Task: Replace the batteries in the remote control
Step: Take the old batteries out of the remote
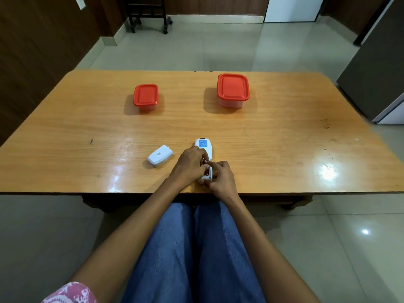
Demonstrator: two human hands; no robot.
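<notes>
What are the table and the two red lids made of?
The table looks like varnished wood: orange-brown grain lines and shiny light glare. The small container's red lid and the big container's red lid look like smooth plastic, with moulded rims and even colour.

We are finding no text we can read; the remote control [203, 149], lying back-up at the near edge, is carrying a blue label with white lettering too small to make out; the battery cover [160, 157], just to its left, is bearing a small grey printed mark, equally illegible.
</notes>
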